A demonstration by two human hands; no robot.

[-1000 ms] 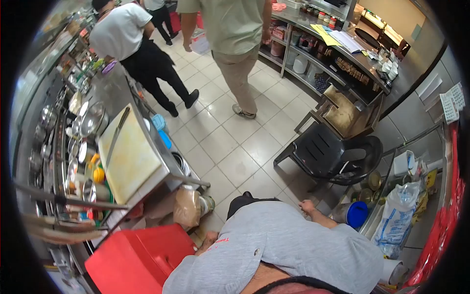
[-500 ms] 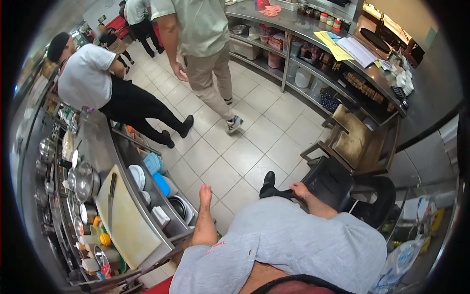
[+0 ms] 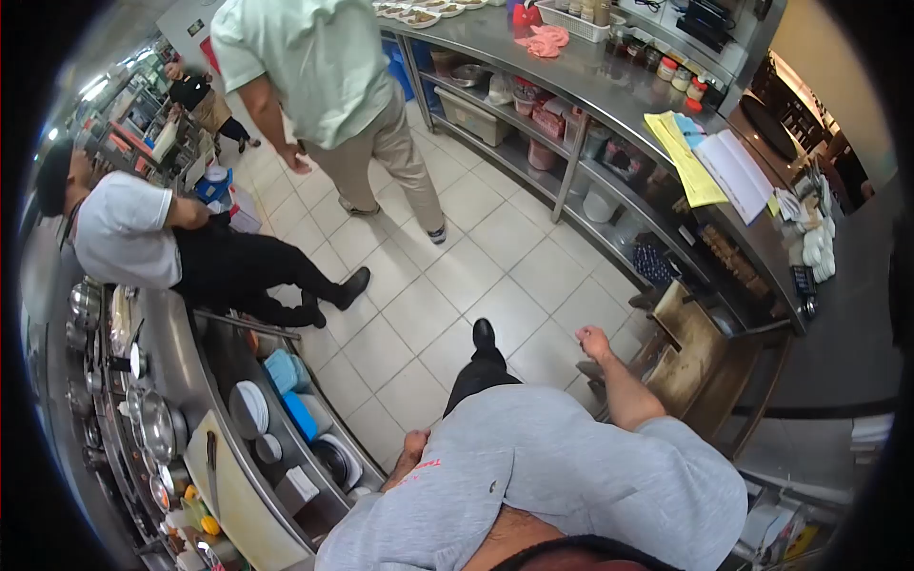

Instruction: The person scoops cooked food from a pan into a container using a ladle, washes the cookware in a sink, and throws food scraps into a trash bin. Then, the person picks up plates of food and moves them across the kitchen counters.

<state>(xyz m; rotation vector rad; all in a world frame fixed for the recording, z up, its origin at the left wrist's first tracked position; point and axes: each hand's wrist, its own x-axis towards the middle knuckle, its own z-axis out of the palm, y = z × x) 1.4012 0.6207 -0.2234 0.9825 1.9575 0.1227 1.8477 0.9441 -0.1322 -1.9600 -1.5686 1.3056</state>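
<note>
My left hand [image 3: 416, 443] hangs low at my left side, its fingers curled and partly hidden beside my grey shirt. Nothing shows in it, and it is nearest the shelves under the left counter [image 3: 252, 447]. My right hand [image 3: 592, 343] swings out in front on the right with loosely closed fingers and nothing visible in them. It is apart from the worn wooden chair [image 3: 700, 333] to its right. One black shoe [image 3: 484, 335] of mine is forward on the tiled floor [image 3: 457, 285].
A person in a pale green shirt [image 3: 305, 67] walks ahead. Another in a white shirt [image 3: 124, 228] leans by the left counter. A knife [image 3: 212, 466] lies on a cutting board [image 3: 233, 514]. Papers [image 3: 733, 176] lie on the right steel counter [image 3: 609, 90], above loaded shelves.
I have moved forward. My right hand has swung forward, away from the black seat, while my left hand has dropped back toward my body. The person in green has stepped further ahead.
</note>
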